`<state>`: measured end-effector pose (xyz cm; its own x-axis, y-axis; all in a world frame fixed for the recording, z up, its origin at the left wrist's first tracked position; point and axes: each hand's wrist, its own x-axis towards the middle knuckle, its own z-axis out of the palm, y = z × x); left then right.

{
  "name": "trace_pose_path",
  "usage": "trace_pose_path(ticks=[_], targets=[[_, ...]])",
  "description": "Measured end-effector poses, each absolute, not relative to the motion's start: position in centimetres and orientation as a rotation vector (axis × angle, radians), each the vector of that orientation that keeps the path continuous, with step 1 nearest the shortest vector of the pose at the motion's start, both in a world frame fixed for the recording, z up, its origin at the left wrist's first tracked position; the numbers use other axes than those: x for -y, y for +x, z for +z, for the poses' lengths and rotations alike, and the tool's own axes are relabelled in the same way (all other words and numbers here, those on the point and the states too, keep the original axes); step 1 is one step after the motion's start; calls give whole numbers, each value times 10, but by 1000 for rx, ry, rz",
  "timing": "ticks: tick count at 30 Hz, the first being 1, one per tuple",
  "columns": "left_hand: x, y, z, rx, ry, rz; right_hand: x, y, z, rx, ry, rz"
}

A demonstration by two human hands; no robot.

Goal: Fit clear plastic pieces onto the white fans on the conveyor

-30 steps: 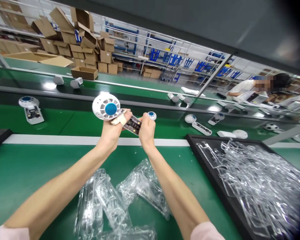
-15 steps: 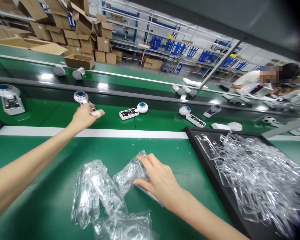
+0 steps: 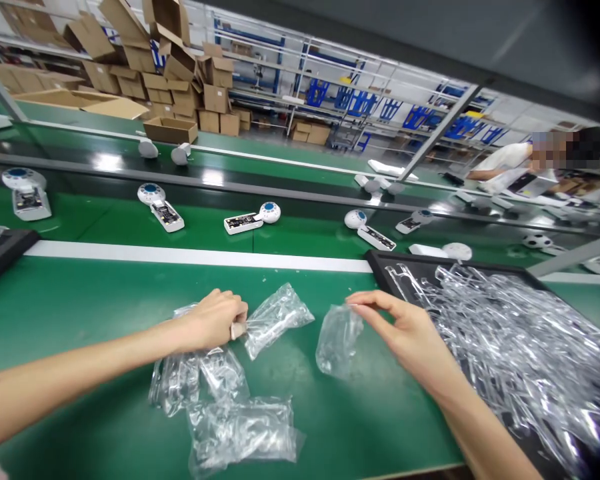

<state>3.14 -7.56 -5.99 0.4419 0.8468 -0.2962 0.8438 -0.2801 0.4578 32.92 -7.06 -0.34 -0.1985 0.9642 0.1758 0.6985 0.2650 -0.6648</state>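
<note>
My right hand point(image 3: 405, 333) pinches the top edge of a small clear plastic bag point(image 3: 337, 341), which hangs over the green table. Above the left pile, my left hand point(image 3: 215, 320) is closed, with a pale covering on a fingertip; its fingers are at the end of a clear bagged piece point(image 3: 277, 320), and whether they grip it is hard to tell. Under and below that hand lie more clear bagged pieces point(image 3: 177, 383). Another clear bag point(image 3: 245, 433) lies near the front.
A black tray point(image 3: 400, 307) heaped with clear plastic pieces stands at right; another tray point(image 3: 10, 257) is at the left edge. White devices with round heads point(image 3: 167, 215) lie on the green conveyor point(image 3: 95, 227). A person point(image 3: 510, 160) is at the far right.
My left hand has come back from the device on the conveyor to the bagged pieces. My right hand has moved right and now holds up a small bag. The view has shifted slightly.
</note>
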Motion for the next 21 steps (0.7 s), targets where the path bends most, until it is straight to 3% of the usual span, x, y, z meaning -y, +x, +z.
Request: trace_pose_path(ticks=[5, 12, 16, 21], targets=[[71, 33, -4, -1158, 1765, 422, 75, 334, 8, 2021, -1329, 401], [61, 41, 73, -1043, 1532, 1146, 66, 323, 54, 1644, -1231, 692], [55, 27, 83, -832, 1189, 1389, 63, 295, 50, 1580, -1038, 719], [50, -5, 61, -1017, 930, 1666, 90, 246, -9, 2229, -1212, 832]])
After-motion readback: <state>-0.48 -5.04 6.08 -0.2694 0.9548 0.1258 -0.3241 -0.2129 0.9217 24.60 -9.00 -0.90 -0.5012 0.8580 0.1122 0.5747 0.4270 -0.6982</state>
